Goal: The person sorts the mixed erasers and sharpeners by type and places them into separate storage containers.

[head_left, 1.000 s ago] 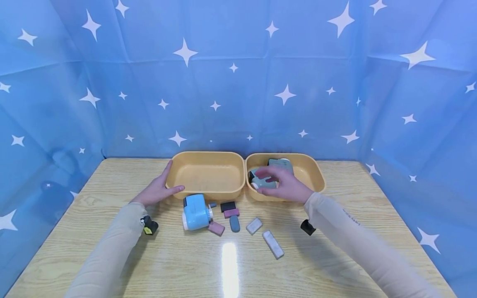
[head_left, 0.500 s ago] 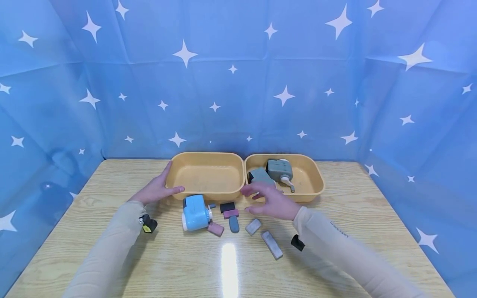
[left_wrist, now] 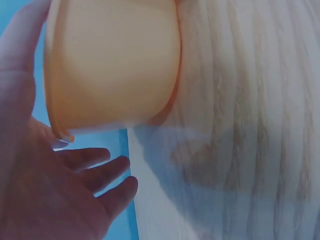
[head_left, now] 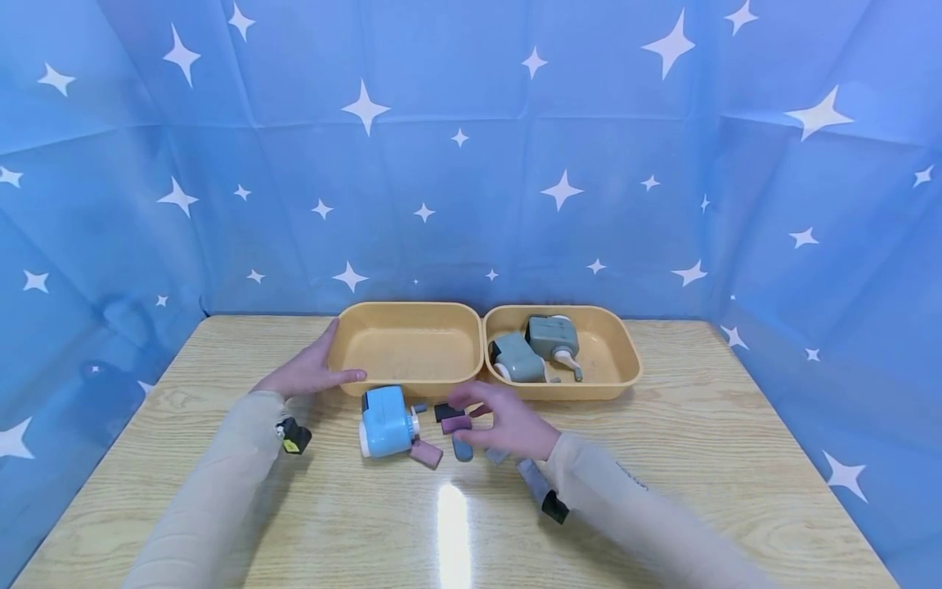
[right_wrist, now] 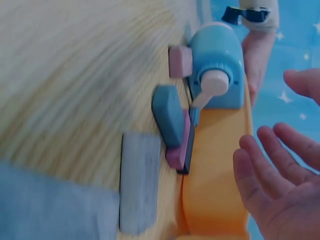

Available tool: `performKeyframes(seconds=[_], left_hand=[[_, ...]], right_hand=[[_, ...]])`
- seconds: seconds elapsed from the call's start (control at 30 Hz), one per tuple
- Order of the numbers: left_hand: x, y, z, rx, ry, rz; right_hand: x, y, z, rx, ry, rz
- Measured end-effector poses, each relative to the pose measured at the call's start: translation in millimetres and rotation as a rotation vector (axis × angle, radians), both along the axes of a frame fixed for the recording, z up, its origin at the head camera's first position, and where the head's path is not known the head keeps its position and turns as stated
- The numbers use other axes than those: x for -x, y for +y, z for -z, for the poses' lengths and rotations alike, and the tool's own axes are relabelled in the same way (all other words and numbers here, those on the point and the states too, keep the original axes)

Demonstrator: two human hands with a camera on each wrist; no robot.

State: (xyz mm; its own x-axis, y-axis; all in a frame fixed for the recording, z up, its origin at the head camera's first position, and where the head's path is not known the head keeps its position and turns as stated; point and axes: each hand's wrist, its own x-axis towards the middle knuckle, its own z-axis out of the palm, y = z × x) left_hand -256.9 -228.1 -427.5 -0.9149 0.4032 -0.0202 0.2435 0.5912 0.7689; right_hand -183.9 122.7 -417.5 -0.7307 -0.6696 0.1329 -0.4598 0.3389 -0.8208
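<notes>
My left hand (head_left: 305, 372) rests at the left end of the left yellow bin (head_left: 408, 352), thumb along its front and fingers stretched along its side; the left wrist view shows the fingers spread around the bin's end (left_wrist: 115, 65). My right hand (head_left: 508, 421) hovers over several erasers, fingers bent loosely and holding nothing. Nearest its fingertips are a magenta eraser (head_left: 456, 424), a black eraser (head_left: 443, 411) and a blue eraser (head_left: 462, 450). Light grey erasers (right_wrist: 139, 185) lie partly hidden under the hand and wrist in the head view. A blue crank pencil sharpener (head_left: 386, 425) stands left of them.
Two grey-green crank pencil sharpeners (head_left: 518, 360) sit in the right yellow bin (head_left: 607, 352), which adjoins the left bin. A pink eraser (head_left: 426, 454) lies beside the blue sharpener. Behind the wooden table (head_left: 353, 523) hangs a blue star-patterned cloth (head_left: 441, 164).
My right hand has left the grey-green sharpener in the right bin and come toward me and left, over the erasers. My left hand has stayed at the left bin.
</notes>
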Motion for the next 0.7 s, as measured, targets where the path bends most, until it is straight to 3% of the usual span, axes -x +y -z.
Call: performKeyframes(seconds=[0.1, 0.17, 0.33, 0.5, 0.7], left_hand=[[0.2, 0.4, 4.1, -0.049, 0.019, 0.035], [0.1, -0.5, 5.8, -0.034, 0.019, 0.040], [0.7, -1.5, 4.9, 0.098, -0.009, -0.002], [-1.4, -0.7, 1.3, 0.239, -0.067, -0.047], [-3.5, -0.2, -0.8, 0.266, -0.095, -0.068]], right_hand=[[-2.6, -6.3, 2.2, 0.023, -0.031, 0.008], [-3.8, -10.8, 4.0, 0.038, -0.057, 0.011], [-8.0, -23.8, 5.8, 0.065, -0.115, 0.021], [-11.8, -37.7, 5.5, 0.024, -0.092, 0.055], [-15.7, -54.5, 8.2, -0.008, -0.067, 0.093]])
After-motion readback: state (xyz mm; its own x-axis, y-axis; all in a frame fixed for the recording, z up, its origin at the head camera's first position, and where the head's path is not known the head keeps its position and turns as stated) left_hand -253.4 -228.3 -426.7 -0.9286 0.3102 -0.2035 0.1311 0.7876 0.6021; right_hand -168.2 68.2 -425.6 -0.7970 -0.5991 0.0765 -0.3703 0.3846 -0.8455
